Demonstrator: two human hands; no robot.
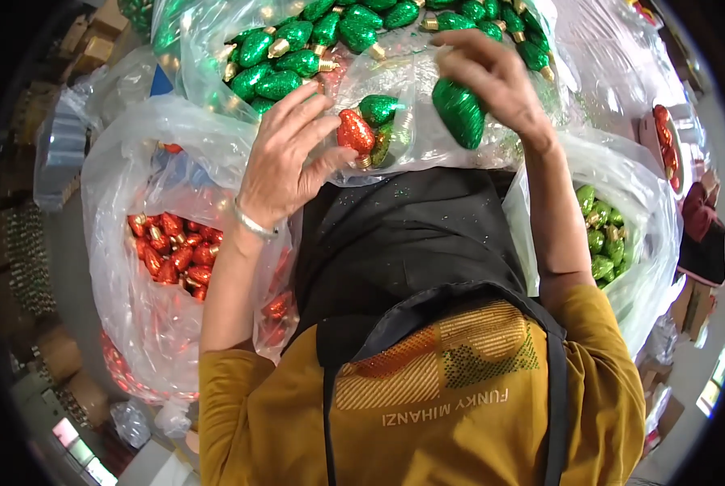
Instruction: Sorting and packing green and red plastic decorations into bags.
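Observation:
Glittery bulb-shaped ornaments with gold screw caps lie before me on clear plastic. My left hand is open, fingers spread, with its thumb at the edge of a red bulb ornament. Against that red one rest a dark green bulb ornament and a light green bulb ornament. My right hand, smeared by motion, is closed on a large green bulb ornament that hangs below its fingers. Several more green bulb ornaments lie in an arc beyond both hands.
On the left stands a clear bag of red bulb ornaments. At the right, another clear bag contains light green bulb ornaments. A tray with red ornaments is farther right, near another person. Boxes line the left side.

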